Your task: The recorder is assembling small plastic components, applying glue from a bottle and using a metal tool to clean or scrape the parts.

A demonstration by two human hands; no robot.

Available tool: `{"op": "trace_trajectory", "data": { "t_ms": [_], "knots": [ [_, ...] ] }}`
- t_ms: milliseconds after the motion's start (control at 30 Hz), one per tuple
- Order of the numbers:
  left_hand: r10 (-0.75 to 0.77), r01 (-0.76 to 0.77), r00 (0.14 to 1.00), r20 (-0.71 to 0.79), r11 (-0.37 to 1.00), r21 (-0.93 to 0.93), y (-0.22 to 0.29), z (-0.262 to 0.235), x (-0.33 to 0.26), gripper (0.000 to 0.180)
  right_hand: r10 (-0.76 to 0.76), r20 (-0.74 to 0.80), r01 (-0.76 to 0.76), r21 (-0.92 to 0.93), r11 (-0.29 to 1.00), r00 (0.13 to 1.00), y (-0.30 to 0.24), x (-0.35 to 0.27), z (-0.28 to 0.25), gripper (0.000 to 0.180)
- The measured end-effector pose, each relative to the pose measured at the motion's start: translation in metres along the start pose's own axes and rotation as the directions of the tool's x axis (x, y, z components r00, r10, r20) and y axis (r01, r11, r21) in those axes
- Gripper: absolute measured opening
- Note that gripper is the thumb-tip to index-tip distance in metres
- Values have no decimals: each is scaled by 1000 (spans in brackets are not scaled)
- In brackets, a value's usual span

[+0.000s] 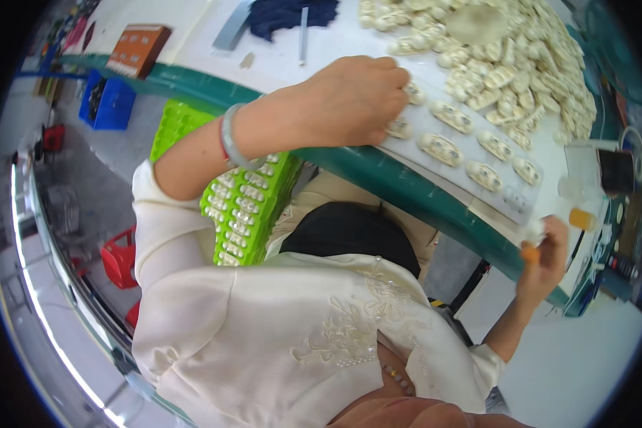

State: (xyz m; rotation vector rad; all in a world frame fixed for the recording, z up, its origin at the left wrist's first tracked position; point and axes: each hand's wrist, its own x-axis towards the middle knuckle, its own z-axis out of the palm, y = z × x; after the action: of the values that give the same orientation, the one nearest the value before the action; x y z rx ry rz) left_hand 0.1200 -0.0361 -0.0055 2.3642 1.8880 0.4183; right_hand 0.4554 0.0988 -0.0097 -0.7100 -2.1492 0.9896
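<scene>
My left hand (353,103), a bracelet on its wrist, reaches over the near edge of the table with its fingers curled down at the left end of a pale board (471,135). Whatever those fingers hold is hidden behind the hand. Rows of small cream moulded pieces (440,148), oval with bumps, lie on the board, some right beside my fingertips. Off the board's right end, my right hand (546,260) is closed around a small white thing with an orange part (529,253); its exact kind is blurred.
A large heap of cream pieces (528,78) covers the far right of the table. Green trays (264,214) with rows of whitish pieces sit below the table edge (406,178). Dark blue cloth (292,16), an orange-brown box (139,50) and an amber container (581,219) are around.
</scene>
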Motion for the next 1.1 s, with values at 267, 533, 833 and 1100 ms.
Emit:
{"op": "trace_trajectory", "data": {
  "t_ms": [267, 533, 833, 1100],
  "knots": [
    [21, -22, 1000, 19, 999, 42, 6, 6, 0, 17, 71, 222, -131, 266, 955, 973, -32, 2, 60, 31],
    [51, -75, 935, 352, 996, 55, 4, -14, 38, 25, -34, 176, 7, 152, 988, 984, -52, 5, 72, 35],
    [-523, 526, 848, 84, 814, -244, -20, -108, -143, 31, -286, 407, 245, 150, 958, 867, -75, -12, 183, 36],
    [-957, 703, -283, 55, -246, -667, 118, 24, -407, 38, -395, 784, 250, 309, 917, 480, -79, -5, 375, 27]
  ]
}}
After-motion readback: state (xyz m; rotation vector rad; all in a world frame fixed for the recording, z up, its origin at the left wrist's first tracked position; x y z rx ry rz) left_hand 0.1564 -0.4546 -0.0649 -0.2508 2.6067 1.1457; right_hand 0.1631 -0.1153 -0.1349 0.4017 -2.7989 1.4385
